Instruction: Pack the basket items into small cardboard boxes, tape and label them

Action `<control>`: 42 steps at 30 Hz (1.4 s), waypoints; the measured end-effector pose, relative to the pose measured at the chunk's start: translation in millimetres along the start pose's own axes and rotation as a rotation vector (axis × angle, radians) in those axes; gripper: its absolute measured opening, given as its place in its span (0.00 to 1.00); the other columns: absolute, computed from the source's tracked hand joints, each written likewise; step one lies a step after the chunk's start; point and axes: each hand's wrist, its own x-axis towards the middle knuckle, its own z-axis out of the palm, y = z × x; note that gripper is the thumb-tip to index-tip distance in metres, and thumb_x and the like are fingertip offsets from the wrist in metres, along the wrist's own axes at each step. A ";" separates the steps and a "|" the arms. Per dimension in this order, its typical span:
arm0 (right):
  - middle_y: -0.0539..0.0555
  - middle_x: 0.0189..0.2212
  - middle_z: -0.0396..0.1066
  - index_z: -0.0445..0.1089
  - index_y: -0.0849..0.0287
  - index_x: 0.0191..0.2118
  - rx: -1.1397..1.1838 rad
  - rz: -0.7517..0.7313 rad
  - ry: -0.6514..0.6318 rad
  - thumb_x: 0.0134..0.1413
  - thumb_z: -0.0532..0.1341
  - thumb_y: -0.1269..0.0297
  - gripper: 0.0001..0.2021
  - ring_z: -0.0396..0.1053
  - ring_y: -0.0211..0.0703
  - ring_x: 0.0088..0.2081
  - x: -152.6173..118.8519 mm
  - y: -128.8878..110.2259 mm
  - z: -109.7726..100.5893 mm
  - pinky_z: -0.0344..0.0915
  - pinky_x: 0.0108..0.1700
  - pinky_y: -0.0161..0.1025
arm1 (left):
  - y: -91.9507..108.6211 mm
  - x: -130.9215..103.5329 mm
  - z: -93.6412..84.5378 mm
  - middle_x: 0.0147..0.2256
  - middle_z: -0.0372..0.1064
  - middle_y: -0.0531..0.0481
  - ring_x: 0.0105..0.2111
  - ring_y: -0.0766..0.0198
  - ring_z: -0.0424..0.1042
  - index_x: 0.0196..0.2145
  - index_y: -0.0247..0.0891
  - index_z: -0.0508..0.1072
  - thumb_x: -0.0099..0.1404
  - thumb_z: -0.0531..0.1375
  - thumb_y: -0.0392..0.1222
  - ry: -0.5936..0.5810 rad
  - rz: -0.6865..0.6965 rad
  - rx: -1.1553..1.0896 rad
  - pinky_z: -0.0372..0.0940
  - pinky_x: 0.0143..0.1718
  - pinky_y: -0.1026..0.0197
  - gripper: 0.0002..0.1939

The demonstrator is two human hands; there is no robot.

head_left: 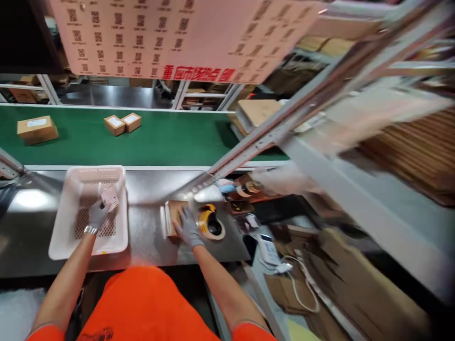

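My left hand [97,216], in a grey glove, reaches into a white plastic basket [123,213] and is closed on a small pink-and-white packet [110,197]. The packet is blurred, so its print cannot be read. On the metal bench to the right, my gloved right hand [189,228] rests on a small brown cardboard box [175,211], fingers spread over its right side. White edges show along the box's left side. Just right of that hand lies a yellow-and-black tape dispenser [206,219] with a roll of tape.
Beyond the metal bench [145,203] runs a green conveyor belt [170,137] carrying several small boxes [37,130]. A pink sheet of codes [213,33] hangs above. A slanted metal post [245,151] rises at right, near a white handheld device [269,249], a cable and flattened cardboard [362,279].
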 end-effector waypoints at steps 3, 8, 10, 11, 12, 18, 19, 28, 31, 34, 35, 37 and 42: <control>0.69 0.72 0.70 0.81 0.56 0.58 0.176 0.068 0.033 0.60 0.68 0.41 0.29 0.59 0.73 0.77 8.5 -14.7 -13.2 0.52 0.80 0.70 | 20.8 -22.8 10.3 0.32 0.80 0.48 0.34 0.56 0.76 0.33 0.41 0.77 0.69 0.59 0.44 0.006 0.170 -0.155 0.67 0.39 0.58 0.09; 0.68 0.60 0.81 0.80 0.57 0.62 0.487 0.044 0.071 0.58 0.66 0.25 0.42 0.79 0.66 0.61 -0.8 -51.7 -26.6 0.74 0.66 0.63 | 73.9 -85.6 41.5 0.25 0.68 0.54 0.29 0.62 0.67 0.26 0.41 0.69 0.63 0.61 0.40 -0.362 0.474 -0.073 0.54 0.34 0.60 0.08; 0.63 0.54 0.85 0.82 0.53 0.60 0.556 -0.074 -0.030 0.50 0.75 0.30 0.40 0.82 0.63 0.54 -23.0 -68.8 -33.2 0.78 0.60 0.58 | 91.9 -107.3 56.8 0.25 0.67 0.54 0.29 0.62 0.65 0.25 0.40 0.69 0.61 0.61 0.36 -0.519 0.521 -0.041 0.52 0.33 0.59 0.07; 0.61 0.49 0.86 0.85 0.53 0.57 0.553 -0.131 -0.090 0.50 0.77 0.34 0.35 0.83 0.61 0.50 -36.7 -75.8 -38.0 0.79 0.56 0.56 | 99.1 -115.2 63.6 0.25 0.67 0.54 0.29 0.63 0.64 0.25 0.40 0.69 0.60 0.61 0.35 -0.580 0.528 -0.034 0.51 0.33 0.59 0.07; 0.59 0.43 0.87 0.87 0.53 0.52 0.526 -0.172 -0.133 0.52 0.78 0.38 0.28 0.82 0.59 0.45 -51.1 -81.0 -43.9 0.79 0.52 0.54 | 105.1 -120.9 69.5 0.25 0.66 0.54 0.29 0.63 0.64 0.25 0.40 0.69 0.59 0.61 0.35 -0.623 0.524 -0.034 0.51 0.33 0.59 0.06; 0.50 0.24 0.77 0.81 0.55 0.28 0.545 -0.106 -0.167 0.60 0.72 0.47 0.18 0.69 0.42 0.29 -123.0 -63.5 -78.5 0.65 0.34 0.39 | 132.9 -138.9 90.5 0.24 0.65 0.55 0.28 0.64 0.63 0.26 0.39 0.73 0.59 0.67 0.50 -0.672 0.356 -0.365 0.56 0.31 0.62 0.14; 0.48 0.23 0.75 0.79 0.55 0.26 0.619 -0.061 -0.180 0.58 0.73 0.46 0.19 0.68 0.40 0.27 -131.4 -56.4 -79.7 0.64 0.33 0.38 | 138.4 -145.2 95.1 0.25 0.68 0.53 0.29 0.64 0.66 0.27 0.38 0.74 0.58 0.69 0.55 -0.660 0.298 -0.490 0.60 0.32 0.62 0.17; 0.54 0.32 0.83 0.81 0.55 0.33 1.260 0.348 0.030 0.48 0.78 0.37 0.24 0.78 0.49 0.35 -188.7 -32.7 -66.7 0.77 0.40 0.45 | 175.4 -256.3 169.3 0.44 0.86 0.35 0.34 0.57 0.81 0.43 0.30 0.85 0.53 0.80 0.55 -0.722 -0.061 -0.806 0.74 0.29 0.61 0.27; 0.56 0.35 0.84 0.83 0.55 0.37 1.300 0.357 -0.032 0.51 0.77 0.36 0.25 0.80 0.52 0.38 -207.0 -21.8 -72.6 0.78 0.44 0.47 | 174.7 -278.3 179.9 0.44 0.87 0.36 0.31 0.59 0.81 0.43 0.30 0.85 0.56 0.79 0.49 -0.595 -0.145 -0.843 0.74 0.27 0.62 0.23; 0.58 0.38 0.85 0.83 0.56 0.39 1.331 0.379 -0.097 0.51 0.77 0.38 0.25 0.82 0.52 0.39 -224.4 -9.5 -79.4 0.79 0.45 0.47 | 174.9 -290.6 184.0 0.43 0.87 0.37 0.31 0.60 0.81 0.42 0.31 0.84 0.57 0.78 0.45 -0.541 -0.195 -0.868 0.74 0.26 0.62 0.19; 0.58 0.38 0.85 0.83 0.56 0.40 1.337 0.385 -0.106 0.51 0.77 0.39 0.24 0.82 0.53 0.40 -229.4 -6.3 -81.5 0.79 0.45 0.47 | 175.6 -294.2 185.4 0.43 0.87 0.37 0.31 0.59 0.82 0.42 0.31 0.84 0.57 0.79 0.45 -0.532 -0.209 -0.869 0.74 0.26 0.62 0.19; 0.58 0.38 0.85 0.83 0.55 0.40 1.346 0.395 -0.109 0.51 0.78 0.41 0.22 0.83 0.53 0.40 -237.1 -1.1 -85.8 0.79 0.45 0.47 | 177.6 -301.3 189.1 0.44 0.87 0.38 0.31 0.59 0.82 0.43 0.31 0.84 0.57 0.79 0.44 -0.525 -0.230 -0.873 0.75 0.26 0.62 0.20; 0.57 0.38 0.86 0.83 0.55 0.40 1.358 0.433 -0.098 0.48 0.80 0.46 0.20 0.83 0.51 0.39 -245.7 8.3 -94.0 0.80 0.45 0.46 | 181.5 -315.3 198.7 0.43 0.87 0.37 0.29 0.60 0.81 0.44 0.30 0.83 0.58 0.79 0.43 -0.537 -0.259 -0.887 0.76 0.26 0.61 0.20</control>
